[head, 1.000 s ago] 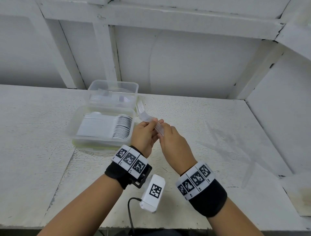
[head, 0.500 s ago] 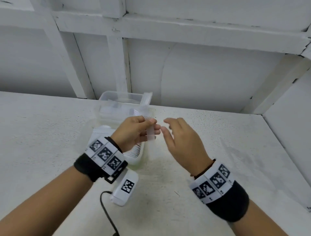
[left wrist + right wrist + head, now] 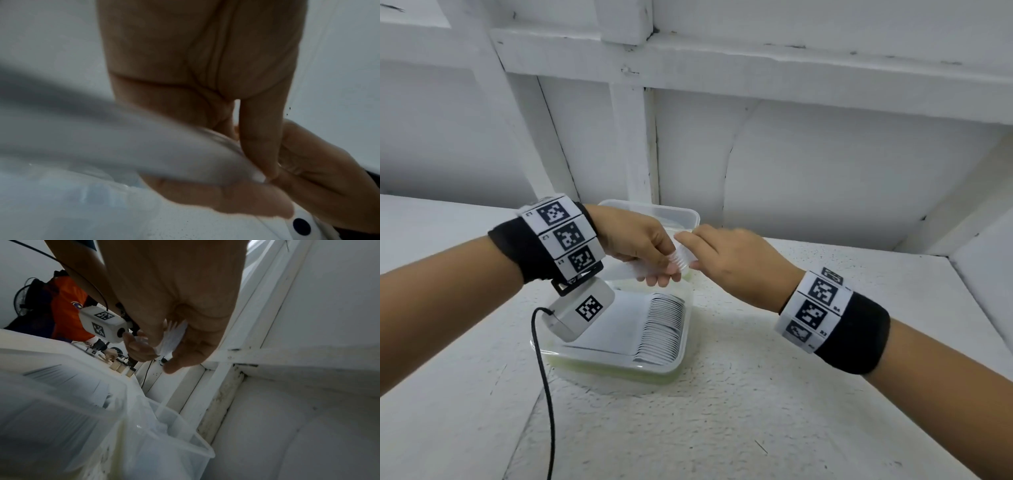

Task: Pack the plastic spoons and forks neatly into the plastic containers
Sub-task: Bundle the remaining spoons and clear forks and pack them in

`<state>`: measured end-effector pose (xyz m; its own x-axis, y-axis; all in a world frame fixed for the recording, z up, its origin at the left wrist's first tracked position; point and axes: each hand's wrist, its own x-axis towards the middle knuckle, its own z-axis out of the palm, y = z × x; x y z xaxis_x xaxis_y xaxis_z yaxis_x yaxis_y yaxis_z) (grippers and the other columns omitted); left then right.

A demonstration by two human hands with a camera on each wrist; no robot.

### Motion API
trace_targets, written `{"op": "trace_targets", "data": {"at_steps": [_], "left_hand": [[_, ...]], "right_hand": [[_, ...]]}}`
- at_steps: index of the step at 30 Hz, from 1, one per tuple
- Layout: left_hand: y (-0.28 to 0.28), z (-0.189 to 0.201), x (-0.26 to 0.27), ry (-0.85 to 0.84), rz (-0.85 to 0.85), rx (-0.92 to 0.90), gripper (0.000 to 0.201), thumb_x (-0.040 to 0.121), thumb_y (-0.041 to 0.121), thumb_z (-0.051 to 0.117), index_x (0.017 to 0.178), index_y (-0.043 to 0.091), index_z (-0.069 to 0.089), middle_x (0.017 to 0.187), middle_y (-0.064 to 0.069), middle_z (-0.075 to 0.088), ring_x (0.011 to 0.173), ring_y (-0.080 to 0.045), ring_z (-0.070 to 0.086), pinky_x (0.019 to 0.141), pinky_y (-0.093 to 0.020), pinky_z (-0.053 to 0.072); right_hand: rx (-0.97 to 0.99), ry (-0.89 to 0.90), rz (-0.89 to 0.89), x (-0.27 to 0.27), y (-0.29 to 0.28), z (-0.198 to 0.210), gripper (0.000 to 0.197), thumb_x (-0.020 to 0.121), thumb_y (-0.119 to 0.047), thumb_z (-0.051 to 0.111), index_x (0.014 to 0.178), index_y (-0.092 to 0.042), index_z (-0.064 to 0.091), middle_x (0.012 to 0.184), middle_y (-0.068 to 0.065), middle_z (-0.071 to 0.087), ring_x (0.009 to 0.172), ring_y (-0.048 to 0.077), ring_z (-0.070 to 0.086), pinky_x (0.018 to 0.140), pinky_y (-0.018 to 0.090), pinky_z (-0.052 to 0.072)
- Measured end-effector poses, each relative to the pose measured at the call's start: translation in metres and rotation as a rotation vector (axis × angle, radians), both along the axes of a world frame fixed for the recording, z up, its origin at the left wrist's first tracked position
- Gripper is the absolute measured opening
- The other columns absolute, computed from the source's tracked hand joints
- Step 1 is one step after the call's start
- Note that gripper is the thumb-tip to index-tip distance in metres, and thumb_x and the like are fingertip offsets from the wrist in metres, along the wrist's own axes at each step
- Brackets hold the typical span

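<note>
Clear plastic forks, a nested stack, sit pinched between my left hand and right hand above the near container of packed cutlery on the white table; I judge squaring, then lowering them in comes next.

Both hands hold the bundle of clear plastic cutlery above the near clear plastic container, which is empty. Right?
Not quite. The near clear plastic container already holds a neat row of cutlery, as the head view shows. Both the left hand and right hand do hold the bundle of clear plastic cutlery.
</note>
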<state>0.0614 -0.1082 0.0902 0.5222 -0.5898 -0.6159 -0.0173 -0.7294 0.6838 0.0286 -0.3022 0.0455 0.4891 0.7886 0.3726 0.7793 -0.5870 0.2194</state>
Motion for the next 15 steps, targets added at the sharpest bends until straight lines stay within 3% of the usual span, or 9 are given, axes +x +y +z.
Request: {"op": "trace_targets", "data": {"at_steps": [3,5,7,9,12,15], "left_hand": [[0.003,-0.001,0.010,-0.046,-0.020,0.040,0.014,0.094,0.012,0.051,0.090,0.014,0.065,0.065,0.009,0.065,0.060,-0.003,0.058,0.060,-0.018,0.046],[0.006,-0.001,0.015,-0.105,-0.018,0.082,0.013,0.094,0.021,0.053,0.089,0.019,0.065,0.067,0.012,0.067,0.063,-0.002,0.059,0.068,-0.021,0.047],[0.013,0.000,0.024,-0.243,-0.012,0.196,0.014,0.092,0.033,0.054,0.090,0.023,0.063,0.074,0.015,0.067,0.072,-0.001,0.060,0.079,-0.019,0.044],[0.028,-0.001,0.036,-0.430,0.046,0.325,0.019,0.090,0.041,0.054,0.099,0.025,0.060,0.088,0.013,0.062,0.083,-0.003,0.056,0.080,-0.018,0.040],[0.055,-0.007,0.056,-0.603,0.270,0.339,0.029,0.093,0.039,0.050,0.115,0.021,0.057,0.100,0.005,0.057,0.093,-0.015,0.054,0.087,-0.026,0.042],[0.081,-0.021,0.073,-0.623,0.483,0.353,0.028,0.096,0.030,0.047,0.114,0.011,0.058,0.100,-0.006,0.062,0.086,-0.022,0.058,0.080,-0.029,0.046]], "right_hand": [[0.077,0.209,0.007,0.008,0.004,-0.008,0.029,0.093,-0.026,0.034,0.115,-0.009,0.040,0.095,0.011,0.059,0.047,0.026,0.053,0.033,0.032,0.042],[0.115,0.343,-0.032,0.015,0.008,-0.007,0.030,0.096,-0.025,0.038,0.120,-0.008,0.046,0.106,0.013,0.057,0.056,0.031,0.057,0.044,0.039,0.048],[0.095,0.456,-0.137,0.026,0.013,-0.006,0.034,0.100,-0.024,0.039,0.130,-0.008,0.044,0.122,0.012,0.050,0.077,0.037,0.059,0.065,0.045,0.049],[0.063,0.517,-0.225,0.040,0.019,-0.003,0.037,0.100,-0.025,0.036,0.135,-0.010,0.039,0.131,0.009,0.045,0.094,0.036,0.057,0.079,0.043,0.046],[0.102,0.586,-0.276,0.068,0.029,-0.006,0.037,0.100,-0.022,0.037,0.136,-0.010,0.038,0.132,0.009,0.043,0.104,0.032,0.054,0.087,0.041,0.044],[0.071,0.598,-0.299,0.094,0.042,-0.014,0.035,0.100,-0.017,0.039,0.134,-0.009,0.040,0.130,0.011,0.044,0.102,0.033,0.055,0.086,0.040,0.044]]}}
